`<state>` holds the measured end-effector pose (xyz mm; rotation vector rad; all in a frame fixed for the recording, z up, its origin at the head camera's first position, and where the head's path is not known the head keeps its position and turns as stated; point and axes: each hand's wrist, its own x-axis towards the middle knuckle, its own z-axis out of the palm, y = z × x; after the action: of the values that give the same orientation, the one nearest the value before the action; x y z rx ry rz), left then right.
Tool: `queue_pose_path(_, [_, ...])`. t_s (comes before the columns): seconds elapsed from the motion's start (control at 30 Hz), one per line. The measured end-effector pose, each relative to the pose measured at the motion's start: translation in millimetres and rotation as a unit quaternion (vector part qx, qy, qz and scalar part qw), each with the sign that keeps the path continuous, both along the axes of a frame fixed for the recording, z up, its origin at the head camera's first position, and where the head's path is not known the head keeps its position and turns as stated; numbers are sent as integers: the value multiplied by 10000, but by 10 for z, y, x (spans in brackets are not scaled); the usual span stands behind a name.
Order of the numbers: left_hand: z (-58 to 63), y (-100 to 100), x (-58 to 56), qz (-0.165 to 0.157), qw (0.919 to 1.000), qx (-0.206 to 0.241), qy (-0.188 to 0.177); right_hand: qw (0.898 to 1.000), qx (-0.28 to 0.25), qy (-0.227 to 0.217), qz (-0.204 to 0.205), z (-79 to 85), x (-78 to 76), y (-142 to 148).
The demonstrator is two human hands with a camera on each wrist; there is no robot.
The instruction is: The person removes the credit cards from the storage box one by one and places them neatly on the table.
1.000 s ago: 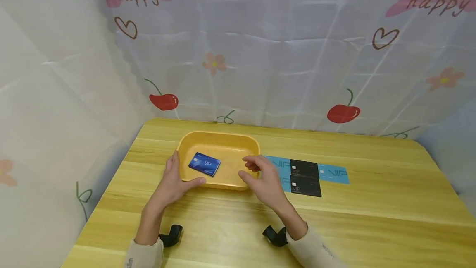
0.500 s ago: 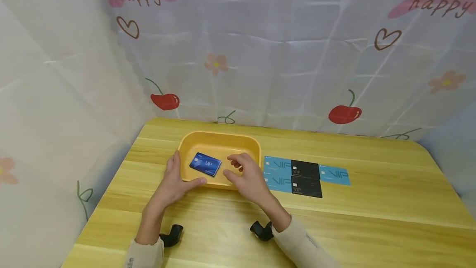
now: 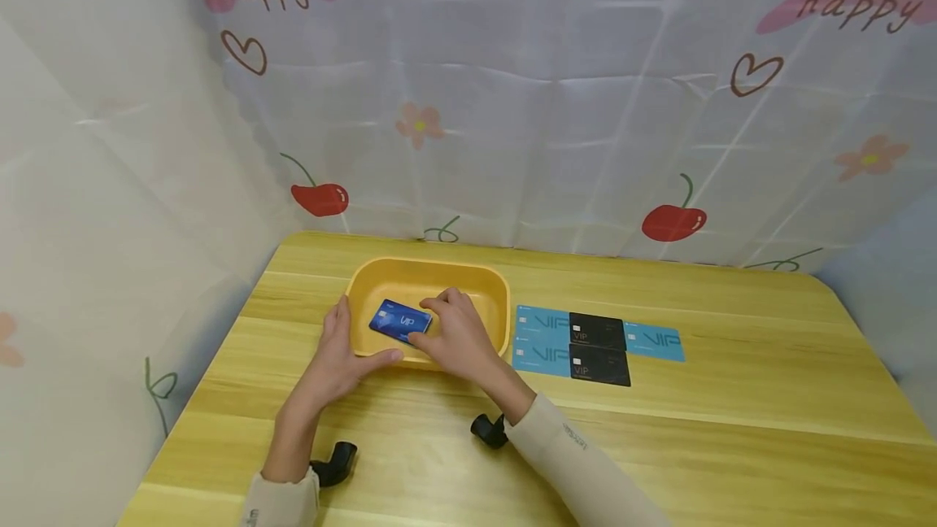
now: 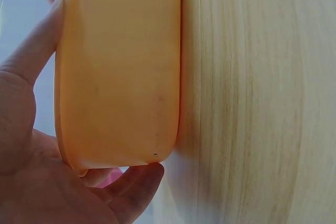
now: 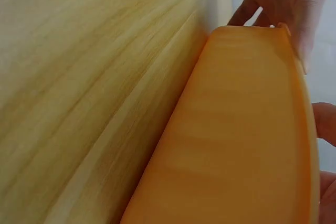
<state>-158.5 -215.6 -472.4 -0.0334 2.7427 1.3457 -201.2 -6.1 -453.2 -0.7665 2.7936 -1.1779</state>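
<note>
A blue VIP card (image 3: 398, 319) lies flat in the left half of a shallow yellow plastic basin (image 3: 476, 273). My left hand (image 3: 333, 360) holds the basin's left end, thumb over the front rim and fingers along the end wall. In the left wrist view, the left fingertips (image 4: 149, 174) lie against the lower part of that wall (image 4: 118, 77). My right hand (image 3: 461, 336) reaches in over the front rim. Its thumb and index fingertip stand apart at the card's right end, the thumb overlapping the near corner. The basin wall hides most of the right fingers in the right wrist view.
To the right of the basin, light blue VIP cards (image 3: 540, 354) and black VIP cards (image 3: 600, 365) lie flat in two rows on the wooden table (image 3: 732, 421). A white patterned curtain (image 3: 527, 104) hangs behind the table. Black wrist devices (image 3: 337, 463) sit by both sleeves.
My right hand has moved left from the basin's right rim, across its inside, to the right end of the blue card. The left hand has kept its hold on the basin.
</note>
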Motion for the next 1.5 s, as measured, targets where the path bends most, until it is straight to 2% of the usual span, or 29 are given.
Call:
queue_pose_path(0.13, [2,16,-5,-6,10000,-7,-22,9997,216,79,16,-17,-45,-34])
queue_pose_path(0.43, [11,22,-14,12,10000,-33,-57,9995,289,-90,4,-57,-129,-139])
queue_pose_path(0.73, [-10,18,-9,-23,10000,-55,-38,9941,1084,-7,72,-157,-262,-289])
queue_pose_path(1.07, [29,-17,0,-2,10000,-43,-49,9911,1319,-73,192,-215,-371,-419])
queue_pose_path(1.3, [14,-18,1,-2,10000,-25,-31,9813,1883,-327,211,-209,-421,-473])
queue_pose_path(1.5, [12,-4,11,13,10000,-72,-19,9714,2352,-244,234,-233,-414,-489])
